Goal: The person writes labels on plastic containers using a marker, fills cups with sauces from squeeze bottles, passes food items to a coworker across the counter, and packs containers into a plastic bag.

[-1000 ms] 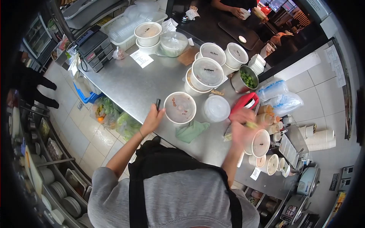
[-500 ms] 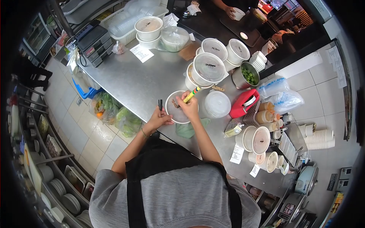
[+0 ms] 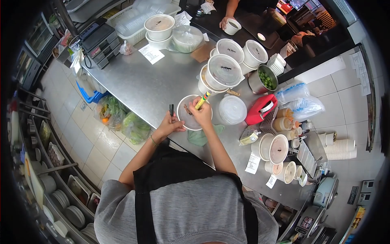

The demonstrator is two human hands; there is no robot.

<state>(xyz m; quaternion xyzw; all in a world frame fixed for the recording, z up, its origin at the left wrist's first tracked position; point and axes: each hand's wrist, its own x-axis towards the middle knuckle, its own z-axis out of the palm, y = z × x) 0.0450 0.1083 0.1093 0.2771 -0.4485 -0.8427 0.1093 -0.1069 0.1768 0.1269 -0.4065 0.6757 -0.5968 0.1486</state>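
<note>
My right hand point(image 3: 202, 114) grips a yellow marker point(image 3: 202, 100) with red and green bands, its tip hidden over the lid of a round white bowl point(image 3: 193, 96). Through the clear lid I make out something brownish inside. At the bowl's left rim, my left hand point(image 3: 170, 125) is closed around what looks like a black marker cap point(image 3: 172, 110), its fingers against the rim. A green cloth point(image 3: 199, 138) lies partly under the bowl, on its near side. To the right are stacked clear round lids point(image 3: 232, 110). Beyond stand lidded bowls point(image 3: 224, 70) with black handwriting.
On the steel counter point(image 3: 134, 89) are a receipt point(image 3: 151, 53), a pot of green limes point(image 3: 264, 79), a red-handled item point(image 3: 260, 109) and more lidded tubs point(image 3: 278, 149). Across the pass, another person's hand point(image 3: 224, 23) holds a white cup point(image 3: 232, 27). Vegetable bags point(image 3: 136, 129) sit below the left edge.
The marker has shifted slightly and stands a little steeper over the lid. Across the pass, the other person's hand and cup have moved left and nearer. My left hand stays at the rim.
</note>
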